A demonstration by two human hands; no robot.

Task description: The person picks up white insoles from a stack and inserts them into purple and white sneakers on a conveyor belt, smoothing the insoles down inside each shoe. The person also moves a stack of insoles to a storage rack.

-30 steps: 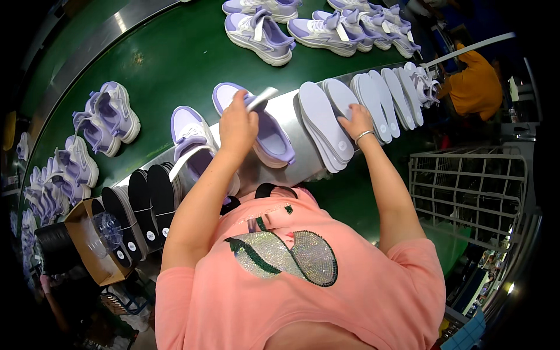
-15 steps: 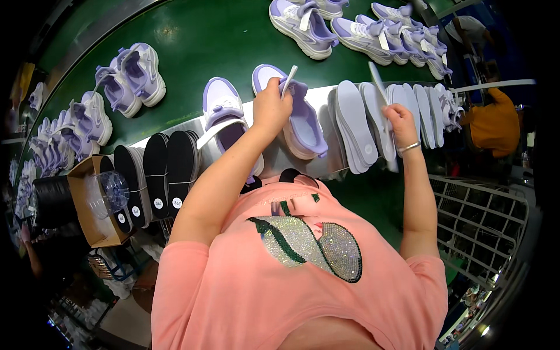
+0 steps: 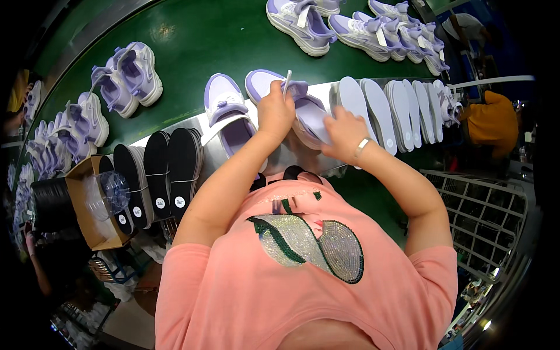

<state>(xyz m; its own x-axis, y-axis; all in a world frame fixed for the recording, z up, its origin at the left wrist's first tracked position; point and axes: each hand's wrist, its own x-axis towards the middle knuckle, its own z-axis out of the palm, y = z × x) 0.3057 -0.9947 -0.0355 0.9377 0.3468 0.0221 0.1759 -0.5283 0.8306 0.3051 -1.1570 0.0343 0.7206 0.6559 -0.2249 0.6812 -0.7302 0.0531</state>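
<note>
The person stands at a green conveyor belt (image 3: 192,35) with a pale metal shelf (image 3: 280,160) along its near edge. On that shelf, right in front of them, lies a lilac and white sneaker (image 3: 303,105), toe pointing away towards the belt. The left hand (image 3: 275,111) is closed around a thin white stick-like tool (image 3: 286,81) and rests on the shoe's tongue and collar. The right hand (image 3: 344,131) presses a pale insole (image 3: 318,119) down into the shoe's opening, fingers curled over it; how far it has gone in I cannot tell.

To my eye the insole is being seated. Doing this well means keeping the collar held wide with the tool, sliding the insole forward flat to the toe, then smoothing the heel so nothing buckles.

A second sneaker (image 3: 227,111) lies just to the left on the shelf. A row of white insoles (image 3: 385,108) leans along the shelf's right end, and black insoles (image 3: 157,169) stand towards its left end beside a cardboard box (image 3: 87,204). More finished pairs (image 3: 125,76) sit on the belt's far side.
</note>
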